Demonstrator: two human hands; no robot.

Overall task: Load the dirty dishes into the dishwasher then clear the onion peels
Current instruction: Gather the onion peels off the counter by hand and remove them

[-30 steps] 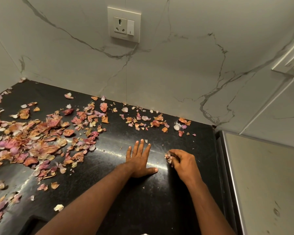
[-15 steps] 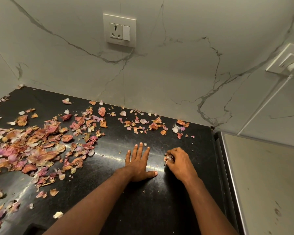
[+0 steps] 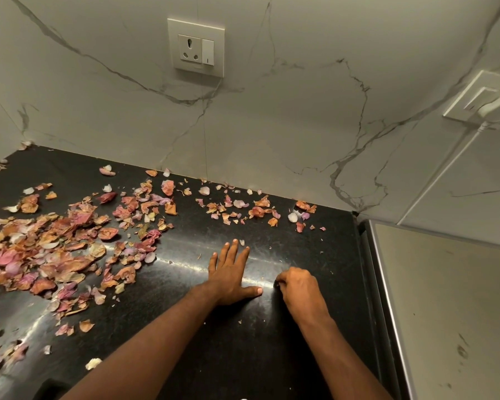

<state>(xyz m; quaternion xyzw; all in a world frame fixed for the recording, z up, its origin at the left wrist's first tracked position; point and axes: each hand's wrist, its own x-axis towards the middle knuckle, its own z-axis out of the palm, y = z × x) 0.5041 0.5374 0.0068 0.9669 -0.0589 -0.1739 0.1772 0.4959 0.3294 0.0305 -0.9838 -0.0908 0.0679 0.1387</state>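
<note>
Pink and orange onion peels (image 3: 55, 249) lie thick over the left half of the black countertop (image 3: 243, 356), with a thinner row of peels (image 3: 243, 210) along the back wall. My left hand (image 3: 231, 274) lies flat on the counter, fingers straight and pointing toward the wall. Just right of it my right hand (image 3: 299, 287) is curled into a loose fist on the counter; earlier frames showed peel bits in its fingers, now hidden by the curled fingers.
A marble-pattern wall rises behind the counter with a socket plate (image 3: 196, 47). A second socket with a white plug and cable (image 3: 494, 106) is at the right. A steel-edged grey appliance top (image 3: 445, 313) borders the counter on the right.
My right hand has closed further and drawn slightly toward me, so the small clump of peels at its fingertips no longer shows. The left hand has stayed flat.
</note>
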